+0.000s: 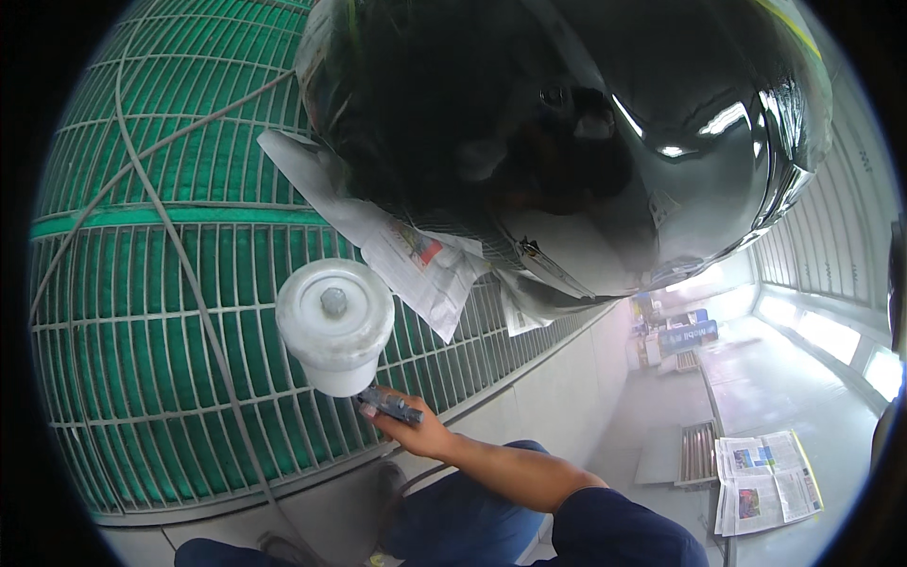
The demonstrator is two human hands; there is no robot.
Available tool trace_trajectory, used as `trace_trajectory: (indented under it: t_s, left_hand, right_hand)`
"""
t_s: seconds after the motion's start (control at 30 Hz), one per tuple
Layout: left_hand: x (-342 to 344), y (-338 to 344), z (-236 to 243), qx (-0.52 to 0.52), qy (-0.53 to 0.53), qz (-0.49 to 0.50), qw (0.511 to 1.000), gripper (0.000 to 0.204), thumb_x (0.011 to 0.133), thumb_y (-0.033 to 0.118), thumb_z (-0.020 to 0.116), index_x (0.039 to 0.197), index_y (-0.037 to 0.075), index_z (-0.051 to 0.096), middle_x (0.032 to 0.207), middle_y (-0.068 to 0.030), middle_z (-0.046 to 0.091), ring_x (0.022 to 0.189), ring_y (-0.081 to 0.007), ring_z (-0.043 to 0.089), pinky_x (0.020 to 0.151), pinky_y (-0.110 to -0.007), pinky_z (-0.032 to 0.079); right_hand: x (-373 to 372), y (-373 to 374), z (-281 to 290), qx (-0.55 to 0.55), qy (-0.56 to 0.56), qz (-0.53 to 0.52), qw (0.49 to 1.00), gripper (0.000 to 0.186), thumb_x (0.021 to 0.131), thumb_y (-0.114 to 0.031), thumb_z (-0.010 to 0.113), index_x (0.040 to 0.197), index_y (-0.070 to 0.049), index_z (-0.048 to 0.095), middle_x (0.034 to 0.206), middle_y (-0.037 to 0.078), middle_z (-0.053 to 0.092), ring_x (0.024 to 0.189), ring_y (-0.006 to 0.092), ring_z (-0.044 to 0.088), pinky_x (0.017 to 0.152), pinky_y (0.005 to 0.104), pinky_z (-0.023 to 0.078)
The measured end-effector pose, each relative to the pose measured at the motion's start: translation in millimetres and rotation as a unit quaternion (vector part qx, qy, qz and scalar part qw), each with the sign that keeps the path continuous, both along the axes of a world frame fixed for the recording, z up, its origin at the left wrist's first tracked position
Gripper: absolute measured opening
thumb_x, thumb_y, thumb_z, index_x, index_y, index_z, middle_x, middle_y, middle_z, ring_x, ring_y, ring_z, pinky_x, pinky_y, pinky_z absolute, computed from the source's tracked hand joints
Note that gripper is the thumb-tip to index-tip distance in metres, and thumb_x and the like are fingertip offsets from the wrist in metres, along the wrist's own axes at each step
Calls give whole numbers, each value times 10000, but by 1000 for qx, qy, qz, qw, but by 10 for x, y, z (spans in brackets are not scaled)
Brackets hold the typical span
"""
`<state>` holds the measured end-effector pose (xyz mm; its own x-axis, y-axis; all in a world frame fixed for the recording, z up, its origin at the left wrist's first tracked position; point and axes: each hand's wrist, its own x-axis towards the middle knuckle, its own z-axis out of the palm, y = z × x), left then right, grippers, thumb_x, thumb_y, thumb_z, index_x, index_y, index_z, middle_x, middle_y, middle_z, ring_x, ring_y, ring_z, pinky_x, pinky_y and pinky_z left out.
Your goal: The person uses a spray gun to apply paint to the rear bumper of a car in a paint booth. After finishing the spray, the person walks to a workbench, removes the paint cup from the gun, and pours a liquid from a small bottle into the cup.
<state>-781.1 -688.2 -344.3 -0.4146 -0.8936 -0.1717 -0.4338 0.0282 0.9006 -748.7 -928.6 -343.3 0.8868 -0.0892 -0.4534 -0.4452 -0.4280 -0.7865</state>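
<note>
My right hand [412, 430] is closed around the grip of a spray gun [389, 406], with its arm coming in from the lower right. On top of the gun sits a white paint cup [335, 321] with a round lid and a small knob in its middle. The cup hides most of the gun's head and nozzle. Beyond it rises a glossy black car body panel [567, 132], apart from the gun. Sheets of newspaper [425, 269] hang along the panel's lower edge. My left hand does not appear.
Metal floor grating [189, 350] over green matting covers the left side. A thin hose or cord [179, 246] crosses it. To the right stand a pale wall [822, 217] and spread newspaper [765, 482] near a vent [697, 452]. My legs [463, 515] are below.
</note>
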Motion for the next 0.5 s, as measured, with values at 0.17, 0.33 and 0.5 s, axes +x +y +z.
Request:
trace_trajectory:
  t_s: [0.17,0.33,0.5]
  left_hand:
    - [-3,16,20,8,5,-9,1000,331,852,320,603,955,27,717,975,-211,711,907,-391,686,813,-506,522]
    - [-10,-1,35,13,3,-22,1000,338,853,326,604,961,27,717,980,-210,711,912,-390,686,820,-506,521]
    - [20,-17,74,26,-12,-27,999,345,853,332,605,967,26,717,986,-210,711,918,-389,685,827,-506,520]
  right_hand:
    - [-26,-73,-69,18,15,-27,999,284,977,-281,636,1051,-8,615,771,35,589,614,89,568,538,277,454]
    - [-111,-131,-189,28,-12,-33,999,364,968,-237,649,1245,-8,595,666,-4,545,592,68,503,546,266,404]
    - [-34,-144,-54,29,-75,38,996,326,954,-158,643,1225,16,594,891,95,638,753,153,584,689,317,478]
